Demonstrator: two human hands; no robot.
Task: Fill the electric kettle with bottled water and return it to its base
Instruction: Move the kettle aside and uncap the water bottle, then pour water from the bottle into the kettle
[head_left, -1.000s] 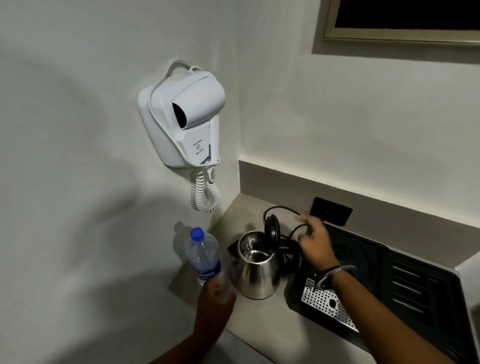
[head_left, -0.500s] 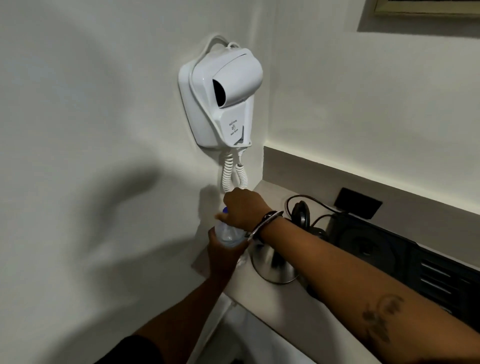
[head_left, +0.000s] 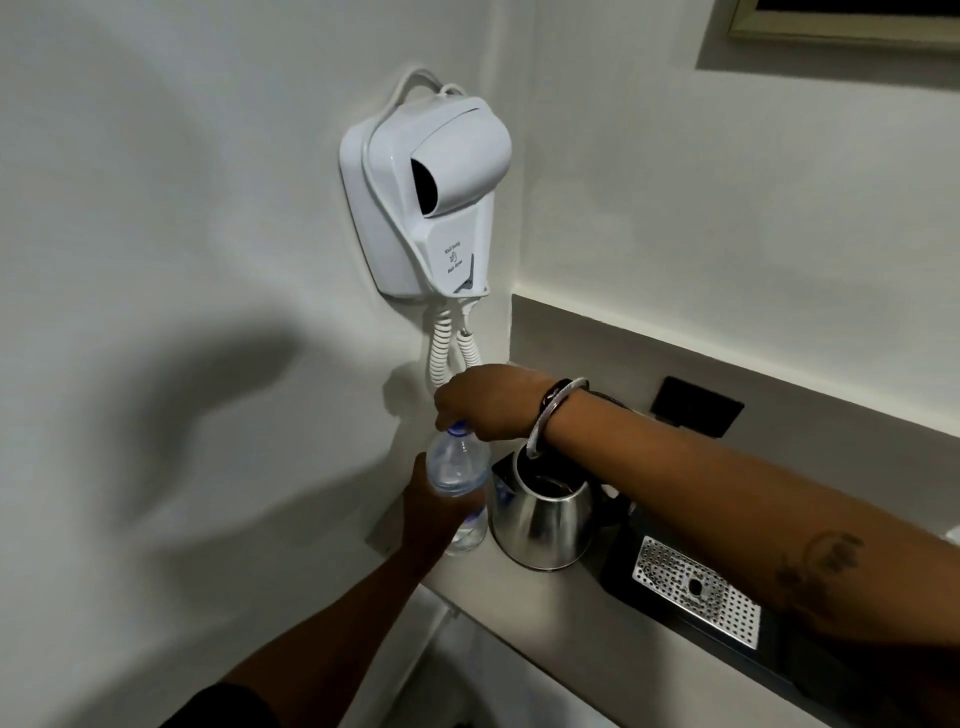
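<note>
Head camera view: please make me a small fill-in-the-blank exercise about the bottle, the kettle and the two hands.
1. The left hand holds the water bottle around its ____.
2. The right hand closes its grip on the bottle's blue ____.
3. The steel kettle stands to the ____ of the bottle in the picture.
4. A white ____ hangs on the wall above the bottle.

Missing words: body; cap; right; hair dryer

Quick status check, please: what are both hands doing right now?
Left hand holds water bottle upright. Right hand on its blue cap. Kettle open beside it, nothing poured. Nothing blocking.
</note>
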